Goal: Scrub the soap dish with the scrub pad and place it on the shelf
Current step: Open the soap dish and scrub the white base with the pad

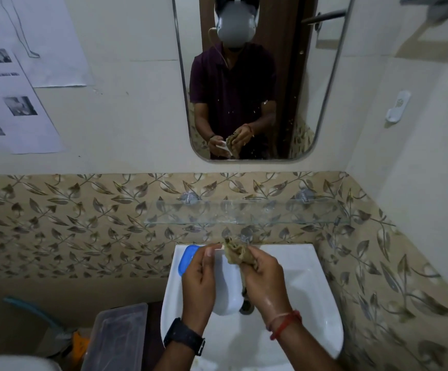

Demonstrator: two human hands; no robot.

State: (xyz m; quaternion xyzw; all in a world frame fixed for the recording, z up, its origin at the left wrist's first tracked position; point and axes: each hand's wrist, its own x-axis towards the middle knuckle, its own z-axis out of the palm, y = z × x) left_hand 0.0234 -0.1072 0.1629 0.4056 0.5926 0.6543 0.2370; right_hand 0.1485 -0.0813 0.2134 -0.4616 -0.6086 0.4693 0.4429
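Observation:
Over the white sink (311, 303), my left hand (200, 282) holds a white soap dish (229, 287) upright, thumb on its top edge. A blue piece (186, 259), seemingly the dish's other part, shows behind my left fingers. My right hand (264, 279) grips a crumpled brown-green scrub pad (235, 251) pressed against the dish's upper right edge. A glass shelf (244, 218) runs along the wall just above the sink, with nothing on it.
A mirror (249, 76) above the shelf reflects a person and both hands. A clear plastic box (116, 336) stands left of the sink, beside a teal-handled brush (33, 311). Papers (17, 103) hang on the left wall. A tap (245, 235) sits behind the pad.

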